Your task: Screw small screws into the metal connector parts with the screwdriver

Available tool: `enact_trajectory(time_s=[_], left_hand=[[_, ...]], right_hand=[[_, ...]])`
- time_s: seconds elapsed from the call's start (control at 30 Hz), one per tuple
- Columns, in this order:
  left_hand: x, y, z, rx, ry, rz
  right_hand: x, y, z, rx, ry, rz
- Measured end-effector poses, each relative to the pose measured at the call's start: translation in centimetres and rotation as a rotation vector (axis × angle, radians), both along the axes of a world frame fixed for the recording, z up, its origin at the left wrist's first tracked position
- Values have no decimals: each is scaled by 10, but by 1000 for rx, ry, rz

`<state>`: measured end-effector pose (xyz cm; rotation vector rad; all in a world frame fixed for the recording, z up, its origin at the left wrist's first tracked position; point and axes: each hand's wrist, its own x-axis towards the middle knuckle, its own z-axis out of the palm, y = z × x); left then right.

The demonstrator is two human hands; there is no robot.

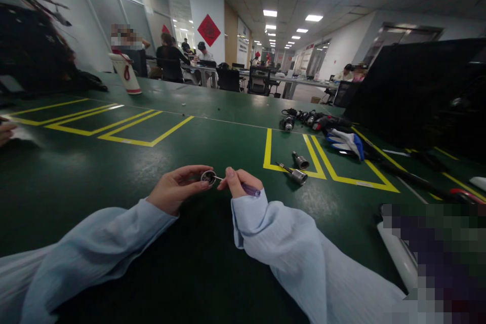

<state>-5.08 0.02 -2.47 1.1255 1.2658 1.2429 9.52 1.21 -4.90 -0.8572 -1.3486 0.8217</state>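
Above the green table point(159, 182), my left hand point(176, 187) pinches a small round metal part point(208, 177), its open end facing right and showing a dark inside. My right hand point(241, 182) is closed round a screwdriver with a translucent purple handle point(251, 190). The thin shaft runs left from my fingers to the rim of the round part; whether its tip is inside cannot be made out. To the right, two metal cylindrical parts with thin stems, one farther back point(301, 160) and one nearer point(298, 177), lie on the yellow tape lines.
Dark cylindrical parts with cables point(309, 119) and a white-and-blue glove point(346, 143) lie at the back right. A white cup point(127, 73) stands at the back left. Another person's hand point(5, 130) shows at the left edge. Large black objects flank both sides.
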Motion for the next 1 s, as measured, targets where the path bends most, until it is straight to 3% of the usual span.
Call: enact_trajectory(time_s=[0.13,0.37,0.63,1.0], left_hand=[[1,1,-2,32,-3,23],[-1,0,0,46,95,5],[3,-3,8,58,203,-4],[0,-5,7,72,259,-2]], right_hand=[[0,-2,0,90,-127,-56],[1,-2,0,206,-260,-11],[3,-3,1,186,-291,-10],[3,-13,4,227,-350,-5]])
